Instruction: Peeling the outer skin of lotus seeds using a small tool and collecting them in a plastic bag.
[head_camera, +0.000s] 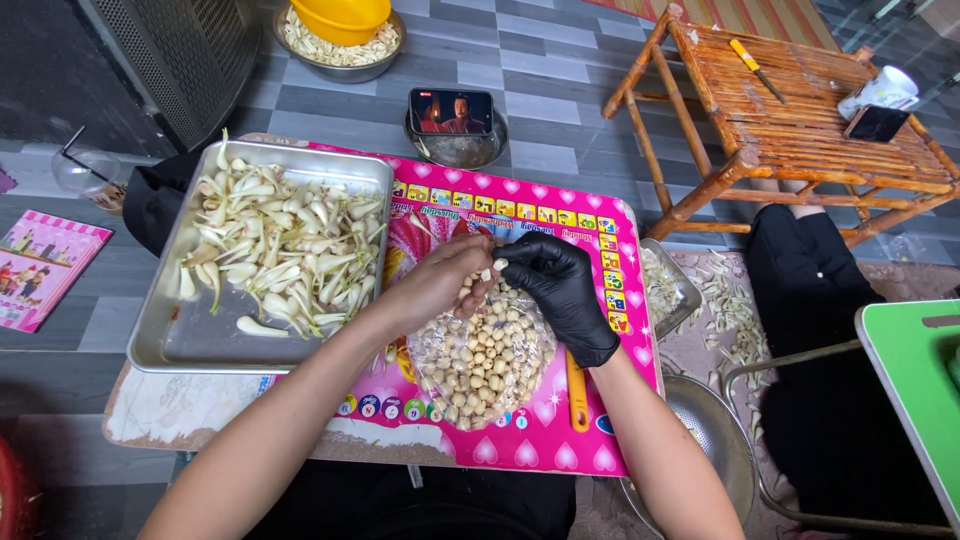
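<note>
My bare left hand and my right hand, in a black glove, meet above a clear plastic bag full of small pale round seeds. Between the fingertips of both hands sits one pale seed. The left hand's curled fingers also hold a few seeds. The bag rests on a pink board with hearts and picture tiles. Left of the hands, a metal tray holds a heap of white peeled husks. An orange-handled tool lies on the board under my right wrist.
A phone showing video leans in a metal bowl behind the board. A bowl of peelings with a yellow bowl stands farther back. A bamboo bench stands at right, a metal colander lower right, a green stool at far right, a pink book at left.
</note>
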